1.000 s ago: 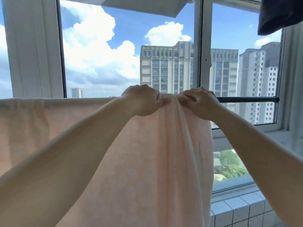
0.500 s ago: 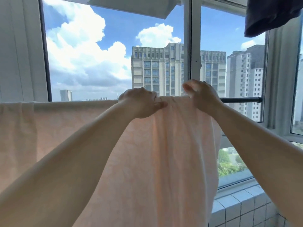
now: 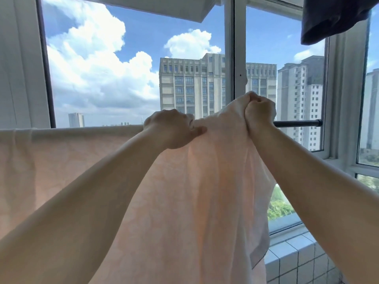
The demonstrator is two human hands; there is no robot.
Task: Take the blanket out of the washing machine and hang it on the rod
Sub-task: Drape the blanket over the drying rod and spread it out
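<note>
The blanket (image 3: pixel 184 191), already draped over the rod (image 3: pixel 297 123), is pinned at its top fold by the left hand (image 3: pixel 170 130), fingers clamped on cloth, while a bunch is lifted by the closed right hand (image 3: pixel 259 113), probably to spread it rightward.

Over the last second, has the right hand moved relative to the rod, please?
Yes. The right hand has risen from rod level to above it, lifting a bunched fold of the blanket in its grip; the left hand stays at the rod.
</note>
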